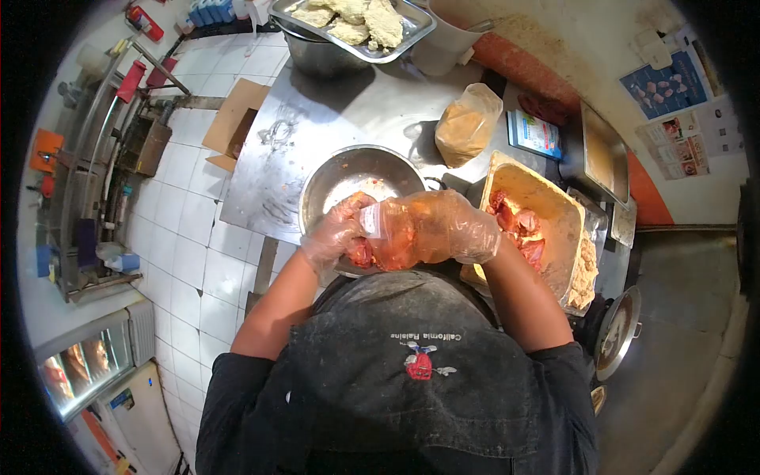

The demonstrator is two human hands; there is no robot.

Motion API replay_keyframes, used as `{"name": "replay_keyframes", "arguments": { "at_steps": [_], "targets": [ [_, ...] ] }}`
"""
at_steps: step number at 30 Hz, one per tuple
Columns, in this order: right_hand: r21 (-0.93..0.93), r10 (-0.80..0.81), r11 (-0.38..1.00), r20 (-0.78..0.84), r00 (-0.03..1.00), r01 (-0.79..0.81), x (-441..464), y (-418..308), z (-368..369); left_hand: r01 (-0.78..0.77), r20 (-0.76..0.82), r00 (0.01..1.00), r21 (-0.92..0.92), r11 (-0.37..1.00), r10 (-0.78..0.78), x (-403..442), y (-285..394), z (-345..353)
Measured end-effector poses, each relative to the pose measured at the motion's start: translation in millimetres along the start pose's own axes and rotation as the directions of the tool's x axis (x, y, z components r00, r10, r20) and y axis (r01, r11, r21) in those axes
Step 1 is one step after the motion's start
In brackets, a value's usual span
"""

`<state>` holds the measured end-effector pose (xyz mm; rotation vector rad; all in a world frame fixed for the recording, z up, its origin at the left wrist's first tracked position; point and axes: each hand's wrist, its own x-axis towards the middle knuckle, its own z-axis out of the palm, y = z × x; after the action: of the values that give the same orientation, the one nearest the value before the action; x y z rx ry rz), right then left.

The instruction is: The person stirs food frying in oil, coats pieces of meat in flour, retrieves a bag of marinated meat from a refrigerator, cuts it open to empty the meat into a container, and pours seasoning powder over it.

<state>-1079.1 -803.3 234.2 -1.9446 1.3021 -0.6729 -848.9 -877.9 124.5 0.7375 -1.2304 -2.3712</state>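
Note:
A clear plastic jar (431,229) with reddish-orange contents lies sideways over the near rim of a steel bowl (321,178). My right hand (475,229), in a clear plastic glove, is wrapped round the jar's right end. My left hand (332,229), also gloved, is closed at the jar's left end, above the bowl; reddish pieces (360,253) show beside its fingers. Whether these pieces are in its grasp is hard to tell. To the right, a yellowish tub (566,218) holds red, sauce-coated pieces (526,226).
A bag of orange-brown powder (467,127) stands on the steel table (273,150). Behind are a tray of breaded pieces (419,28) on a pot (317,59) and a white bucket (435,47). A metal container (594,150) and pan (621,332) are at right.

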Motion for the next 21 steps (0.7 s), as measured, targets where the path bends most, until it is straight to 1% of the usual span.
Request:
{"name": "replay_keyframes", "arguments": {
  "at_steps": [2,4,5,6,7,10,13,14,15,16,19,21],
  "targets": [
    [0.232,0.094,0.968,0.013,0.995,-0.094,-3,-3,-1,-0.027,0.031,0.999,0.046,0.999,0.026,1,11,-4],
    [0.374,0.257,0.874,0.189,0.948,-0.311,-5,-2,4,-0.014,0.015,1.000,0.057,0.998,0.013,2,11,-3],
    [0.192,0.202,0.953,0.174,0.964,-0.234,-3,1,8,-0.007,0.007,1.000,0.062,0.998,0.007,3,10,-3],
    [0.001,0.145,0.989,0.169,0.975,-0.147,1,5,14,0.013,0.005,1.000,0.064,0.998,-0.013,5,10,-3],
    [-0.191,0.090,0.980,0.175,0.980,-0.056,2,10,20,0.033,0.003,0.999,0.065,0.997,-0.033,5,10,-2],
    [-0.059,-0.035,0.997,0.125,0.991,0.042,-10,32,29,0.004,-0.006,1.000,0.083,0.997,-0.004,1,11,4],
    [0.063,0.134,0.989,0.033,0.990,-0.136,-26,23,16,0.000,-0.005,1.000,0.071,0.997,0.000,-5,21,-2],
    [0.398,0.248,0.886,0.021,0.968,-0.236,-28,10,12,0.001,0.019,1.000,0.041,0.999,-0.002,-7,27,-3],
    [0.684,0.358,0.668,0.052,0.932,-0.294,-29,-7,6,0.003,0.043,0.999,0.009,1.000,-0.003,-8,34,-3],
    [0.882,0.448,0.362,0.119,0.886,-0.302,-30,-16,4,0.006,0.066,0.998,-0.025,1.000,-0.004,-8,37,-3],
    [0.944,0.423,0.117,0.233,0.876,-0.308,-40,-10,1,0.003,0.089,0.996,0.018,1.000,-0.005,-6,39,-4],
    [0.963,0.476,0.195,0.074,0.876,-0.188,-43,-14,1,0.018,0.074,0.997,0.036,0.999,-0.021,-1,36,-9]
  ]
}}
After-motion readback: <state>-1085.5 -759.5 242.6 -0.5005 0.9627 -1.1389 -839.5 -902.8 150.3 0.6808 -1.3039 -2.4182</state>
